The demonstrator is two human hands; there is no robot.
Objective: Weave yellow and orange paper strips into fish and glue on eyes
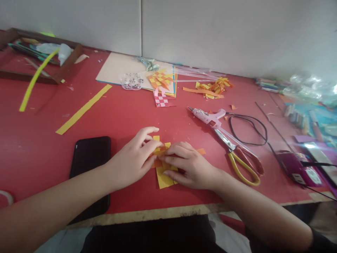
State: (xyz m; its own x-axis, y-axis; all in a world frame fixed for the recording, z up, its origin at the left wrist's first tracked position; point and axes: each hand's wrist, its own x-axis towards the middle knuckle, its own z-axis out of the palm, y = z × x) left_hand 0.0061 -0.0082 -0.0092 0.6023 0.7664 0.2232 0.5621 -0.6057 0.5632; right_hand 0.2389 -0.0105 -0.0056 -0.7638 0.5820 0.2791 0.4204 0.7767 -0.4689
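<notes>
Yellow and orange paper strips, woven together (165, 179), lie flat on the red table near its front edge. My left hand (137, 153) is at the weave's left side, its thumb and fingertips closed on the strips. From the right, my right hand (188, 163) covers much of the weave, with curled fingers pressing on it. Both hands' fingertips nearly meet over the middle, where part of the weave is hidden. The end of an orange strip (201, 151) sticks out beyond my right hand.
A black phone (91, 158) lies left, below a loose yellow strip (83, 109). Right are scissors (243, 165) and a pink glue gun (210, 117) with its cord. Behind are a checkered paper fish (161, 99), googly eyes (131, 81) and strip scraps (221, 85). A wooden frame (70, 63) stands back left.
</notes>
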